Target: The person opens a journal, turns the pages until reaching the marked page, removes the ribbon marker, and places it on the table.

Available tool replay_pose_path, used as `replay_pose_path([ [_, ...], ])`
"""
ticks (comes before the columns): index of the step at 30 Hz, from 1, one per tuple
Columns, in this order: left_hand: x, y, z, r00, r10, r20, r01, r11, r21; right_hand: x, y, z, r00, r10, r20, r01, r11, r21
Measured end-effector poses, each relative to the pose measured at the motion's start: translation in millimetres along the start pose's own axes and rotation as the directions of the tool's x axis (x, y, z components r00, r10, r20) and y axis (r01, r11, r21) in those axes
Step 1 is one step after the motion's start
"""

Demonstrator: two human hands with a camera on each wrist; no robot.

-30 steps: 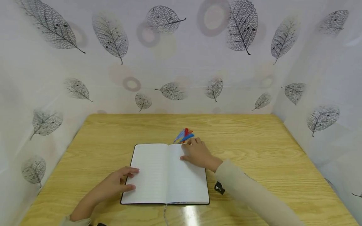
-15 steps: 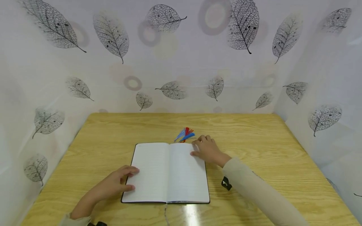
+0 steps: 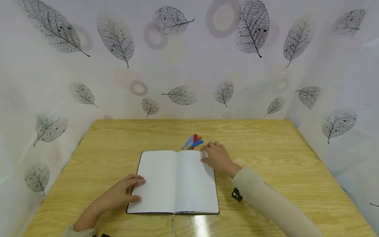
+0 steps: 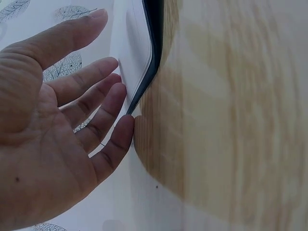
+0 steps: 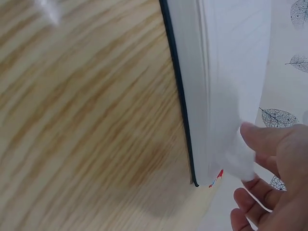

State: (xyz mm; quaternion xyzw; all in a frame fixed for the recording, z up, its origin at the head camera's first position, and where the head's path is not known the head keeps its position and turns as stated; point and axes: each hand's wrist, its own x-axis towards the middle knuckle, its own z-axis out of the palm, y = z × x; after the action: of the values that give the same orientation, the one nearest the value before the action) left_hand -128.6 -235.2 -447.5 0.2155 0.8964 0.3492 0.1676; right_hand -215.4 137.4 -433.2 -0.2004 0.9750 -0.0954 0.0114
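Observation:
An open notebook with a dark cover lies on the table, showing faintly lined pages. My left hand is at its left edge, fingers loosely bent, the thumb over the left page. In the left wrist view the left hand's fingertips touch the notebook's side, and nothing is gripped. At the upper right corner, my right hand holds a page. The right wrist view shows that page bent up at the corner, between the thumb and forefinger of the right hand.
Blue and red tassels stick out past the notebook's top edge. A ribbon marker hangs from its lower edge. The wooden table is enclosed by pale sheets printed with leaves.
My right hand has moved outward from the right page to its upper right corner, then stayed about there. The left hand has kept its place at the left edge.

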Motion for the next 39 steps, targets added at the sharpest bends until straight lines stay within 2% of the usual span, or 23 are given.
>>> replay_pose_path([
  [2,-0.9,0.7,0.0,1.000,0.019,-0.008,-0.019,1.000,0.000,-0.8,-0.7,-1.4,1.000,0.017,-0.012,-0.016,0.997,0.071],
  [3,-1.5,0.8,0.2,1.000,0.029,-0.012,-0.029,1.000,-0.003,-1.0,-0.8,-2.2,0.999,0.034,-0.007,-0.033,0.989,0.147],
  [5,-2.4,0.5,0.7,0.999,0.048,-0.022,-0.048,0.999,-0.003,-1.6,-0.5,-3.8,0.997,0.067,0.027,-0.073,0.942,0.328],
  [6,-2.9,0.3,0.9,0.999,0.046,-0.025,-0.046,0.999,-0.009,-1.9,-0.1,-4.2,0.996,0.079,0.047,-0.092,0.904,0.418],
  [7,-3.5,0.1,1.1,0.999,0.045,-0.029,-0.045,0.999,-0.011,-3.0,-0.1,-4.9,0.994,0.085,0.075,-0.112,0.853,0.510],
  [9,-4.3,-0.5,1.1,0.999,0.038,-0.031,-0.039,0.999,-0.018,-6.1,0.1,-6.5,0.988,0.067,0.140,-0.144,0.728,0.671],
  [13,-5.1,-1.5,1.1,0.999,0.021,-0.026,-0.022,0.999,-0.028,-18.1,-4.7,-12.9,0.965,-0.031,0.260,-0.214,0.479,0.851],
  [15,-5.4,-1.3,0.7,1.000,0.021,-0.022,-0.022,0.999,-0.031,-23.7,-9.7,-16.7,0.951,-0.071,0.301,-0.254,0.375,0.892],
  [17,-5.7,-0.9,0.2,1.000,0.022,-0.021,-0.023,0.999,-0.034,-27.5,-15.4,-18.4,0.942,-0.096,0.320,-0.280,0.296,0.913],
  [18,-6.0,-0.5,0.1,1.000,0.023,-0.020,-0.024,0.999,-0.037,-28.9,-18.7,-18.7,0.939,-0.100,0.329,-0.293,0.272,0.917],
  [21,-6.7,0.4,0.2,0.999,0.028,-0.017,-0.028,0.999,-0.045,-31.6,-28.6,-16.0,0.933,-0.116,0.341,-0.308,0.234,0.922],
  [23,-7.0,0.3,0.9,0.999,0.029,-0.015,-0.029,0.998,-0.051,-33.0,-35.5,-11.5,0.929,-0.123,0.348,-0.312,0.240,0.919],
  [26,-7.7,-0.1,1.5,0.999,0.029,-0.014,-0.030,0.998,-0.060,-33.9,-46.9,-2.4,0.927,-0.128,0.352,-0.300,0.309,0.903],
  [30,-9.5,-0.3,2.0,1.000,0.014,-0.010,-0.014,0.998,-0.062,-33.3,-63.2,9.2,0.928,-0.130,0.348,-0.258,0.447,0.856],
  [34,-12.5,-0.2,2.5,1.000,-0.016,-0.005,0.016,0.996,-0.083,-32.2,-79.2,13.7,0.930,-0.128,0.345,-0.216,0.571,0.792],
  [38,-15.0,0.5,1.2,1.000,-0.028,-0.007,0.027,0.993,-0.115,-31.5,-92.3,13.3,0.935,-0.105,0.339,-0.178,0.689,0.703],
  [39,-15.5,0.5,0.4,1.000,-0.029,-0.007,0.028,0.992,-0.121,-31.3,-94.8,13.3,0.936,-0.098,0.337,-0.172,0.708,0.685],
])
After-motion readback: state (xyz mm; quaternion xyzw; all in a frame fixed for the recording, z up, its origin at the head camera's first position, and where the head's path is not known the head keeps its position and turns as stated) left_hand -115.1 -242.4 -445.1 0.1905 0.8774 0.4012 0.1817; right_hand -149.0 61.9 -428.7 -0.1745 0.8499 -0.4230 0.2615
